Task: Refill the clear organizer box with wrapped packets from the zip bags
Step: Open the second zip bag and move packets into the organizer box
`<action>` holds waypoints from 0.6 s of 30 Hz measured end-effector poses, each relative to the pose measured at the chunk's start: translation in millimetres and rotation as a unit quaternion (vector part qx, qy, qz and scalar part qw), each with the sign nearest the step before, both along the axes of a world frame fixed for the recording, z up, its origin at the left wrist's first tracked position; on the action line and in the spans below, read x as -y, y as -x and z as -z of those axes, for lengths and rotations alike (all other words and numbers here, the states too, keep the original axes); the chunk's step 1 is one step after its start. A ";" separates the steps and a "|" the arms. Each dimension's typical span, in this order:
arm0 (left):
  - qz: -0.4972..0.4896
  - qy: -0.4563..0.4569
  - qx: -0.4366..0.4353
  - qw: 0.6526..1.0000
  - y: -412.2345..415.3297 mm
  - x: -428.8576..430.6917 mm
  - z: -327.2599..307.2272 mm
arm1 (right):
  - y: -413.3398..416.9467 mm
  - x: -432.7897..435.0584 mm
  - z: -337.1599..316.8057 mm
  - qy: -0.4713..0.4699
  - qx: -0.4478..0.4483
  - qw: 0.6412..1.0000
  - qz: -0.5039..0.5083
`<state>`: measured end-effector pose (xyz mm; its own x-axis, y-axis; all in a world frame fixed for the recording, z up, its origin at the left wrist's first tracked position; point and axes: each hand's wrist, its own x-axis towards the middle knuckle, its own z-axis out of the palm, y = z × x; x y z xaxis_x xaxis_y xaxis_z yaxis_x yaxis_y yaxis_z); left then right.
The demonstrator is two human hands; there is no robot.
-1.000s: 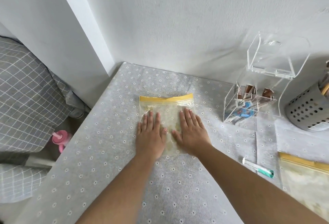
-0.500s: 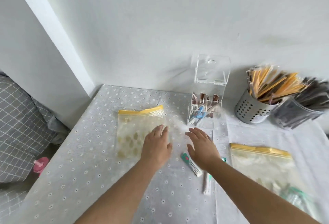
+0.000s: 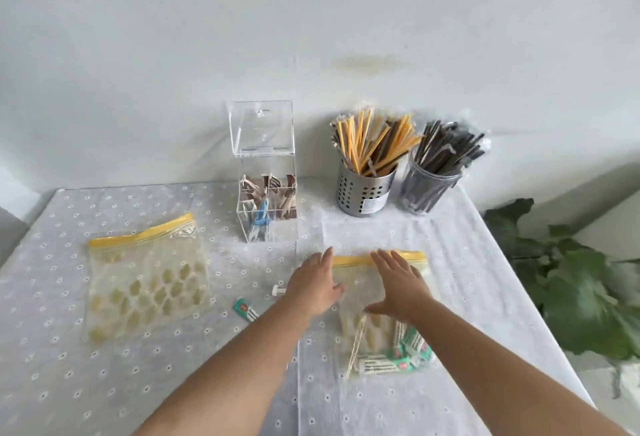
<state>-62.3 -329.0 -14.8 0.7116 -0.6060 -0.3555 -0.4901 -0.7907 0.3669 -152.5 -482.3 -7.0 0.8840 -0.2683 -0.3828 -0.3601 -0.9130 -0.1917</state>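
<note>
On the right half of the tablecloth (image 3: 104, 383), the fuller zip bag (image 3: 358, 283) lies flat with its yellow seal toward the wall. Both your hands are over its upper part. Your left hand (image 3: 317, 285) is at the bag's left edge, fingers straight and together. Your right hand (image 3: 398, 283) is over the middle, fingers straight and slightly spread. Neither grips anything. With the blur, you may be pressing the film or just above it.

Expect the bag to be thin, soft and light, probably slick on the cloth. It will likely sag rather than lift as a sheet. The wrapped packets (image 3: 377, 364) are bunched at its near end, so the weight sits there. Pinch the yellow seal on either side and pull it apart. Then take the packets singly; they look stiff enough to pinch.

The clear organizer box (image 3: 268, 207) stands upright just beyond the bag and to its left, lid tipped back, compartments partly filled. Bare cloth between bag and box gives you a free path. Loose packets (image 3: 246, 311) lie just left of your left hand, and the other zip bag (image 3: 145, 283) is well apart on the left. Behind the bag, the metal holder (image 3: 363, 193) and clear jar (image 3: 427, 189) bristle with wrapped sticks, so keep your reach low. The table's right edge runs near the bag, with a plant (image 3: 571, 290) beyond it, so avoid dragging rightward.
</note>
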 end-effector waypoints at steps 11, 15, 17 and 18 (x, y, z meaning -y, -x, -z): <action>-0.168 0.201 -0.128 0.957 -0.1 12.3 4.3 | -11.4 22.3 1.5 0.000 0.117 0.993 -0.001; -0.165 0.268 -0.198 0.928 1.9 5.2 -18.7 | 0.1 26.0 -11.9 -0.029 0.183 0.981 0.050; -0.167 0.308 -0.262 0.899 4.8 0.4 -35.2 | 4.2 27.5 -26.8 -0.048 0.184 0.980 0.055; -0.169 0.329 -0.299 0.880 5.8 -3.1 -44.9 | 5.4 27.9 -37.8 -0.061 0.182 0.980 0.052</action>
<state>-68.0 -325.8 30.1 0.6945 -0.6112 -0.3796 0.1684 -0.3748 0.9117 -157.9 -510.3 30.8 0.9384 -0.3359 -0.0813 -0.3370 -0.8374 -0.4304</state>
